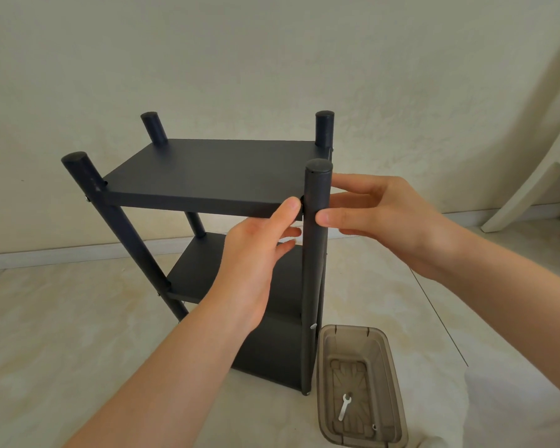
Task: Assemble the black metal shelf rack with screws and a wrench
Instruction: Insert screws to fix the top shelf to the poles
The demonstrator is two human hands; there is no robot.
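Observation:
The black metal shelf rack (207, 169) stands upright on the floor with three shelves and four round posts. My left hand (259, 253) holds the top shelf's front right corner, thumb on the front edge and fingers beneath. My right hand (375, 218) grips the near right post (316, 253) at the level of the top shelf, thumb in front and fingers behind. A small silver wrench (345, 406) lies in a clear brown plastic tray (392, 383) on the floor at the rack's right foot. A silver screw head (313, 326) shows low on that post.
A pale wall runs behind the rack, with a baseboard (78, 250) along the floor. A white furniture leg (530, 195) slants down at the far right. White fabric (524, 412) covers the lower right corner. The tiled floor (78, 318) stretches left of the rack.

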